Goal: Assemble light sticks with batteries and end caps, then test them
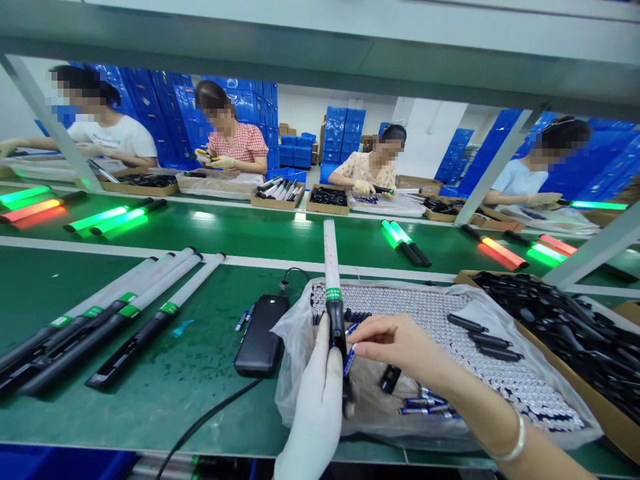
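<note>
White-gloved left hand (321, 380) grips a light stick (332, 260) in closed fingers as the right hand (400, 343) pinches a blue battery (349, 361).

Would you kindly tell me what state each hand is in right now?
Left hand: closed, gloved, holding a light wand.
Right hand: closed in a pinch, holding a blue battery.

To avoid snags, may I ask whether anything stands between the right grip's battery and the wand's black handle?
Nothing visible: the battery in the right grip is close beside the black handle in the left grip.
</note>
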A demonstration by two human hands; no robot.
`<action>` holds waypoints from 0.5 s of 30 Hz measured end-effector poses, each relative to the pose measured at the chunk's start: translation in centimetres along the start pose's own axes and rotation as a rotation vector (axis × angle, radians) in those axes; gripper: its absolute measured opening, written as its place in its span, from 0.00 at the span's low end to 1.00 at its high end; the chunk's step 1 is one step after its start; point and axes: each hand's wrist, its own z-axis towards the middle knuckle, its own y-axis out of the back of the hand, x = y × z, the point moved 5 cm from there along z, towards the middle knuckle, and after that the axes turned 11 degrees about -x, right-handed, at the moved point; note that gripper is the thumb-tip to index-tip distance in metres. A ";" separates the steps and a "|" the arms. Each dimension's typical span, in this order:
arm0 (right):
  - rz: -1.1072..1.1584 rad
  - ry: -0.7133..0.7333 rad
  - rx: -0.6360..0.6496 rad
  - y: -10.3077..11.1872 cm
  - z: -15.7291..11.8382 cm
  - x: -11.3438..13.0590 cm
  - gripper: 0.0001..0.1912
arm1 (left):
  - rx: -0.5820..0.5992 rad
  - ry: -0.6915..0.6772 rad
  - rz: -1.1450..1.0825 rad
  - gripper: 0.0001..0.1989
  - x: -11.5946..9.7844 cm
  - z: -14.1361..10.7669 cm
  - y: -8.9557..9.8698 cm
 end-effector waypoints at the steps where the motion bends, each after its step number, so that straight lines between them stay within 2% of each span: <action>1: -0.011 0.016 -0.014 -0.7 0.0 0.0 0.09 | 0.020 -0.004 0.017 0.30 0.1 0.1 0.0; 4: -0.071 0.070 -0.155 -1.7 -0.2 0.2 0.08 | 0.051 0.042 0.071 0.31 0.4 0.5 0.0; 6: -0.100 0.111 -0.244 -1.4 -0.3 0.3 0.07 | 0.043 0.080 -0.013 0.31 0.3 0.8 0.1; 8: -0.139 0.140 -0.278 -0.5 0.0 -0.2 0.07 | 0.073 0.151 -0.172 0.31 0.2 0.9 -0.2; 10: -0.261 0.138 -0.258 0.4 0.6 -1.5 0.07 | 0.123 0.277 -0.304 0.33 0.3 0.7 -0.7; 12: -0.506 0.134 -0.189 0.9 1.4 -3.3 0.07 | 0.156 0.397 -0.334 0.35 0.4 0.5 -1.2; 13: -0.629 0.140 -0.146 0.8 1.8 -4.2 0.07 | 0.153 0.424 -0.311 0.35 0.4 0.5 -1.3; 15: -0.790 0.170 -0.073 0.3 2.2 -5.6 0.11 | 0.109 0.392 -0.222 0.33 0.1 0.6 -1.0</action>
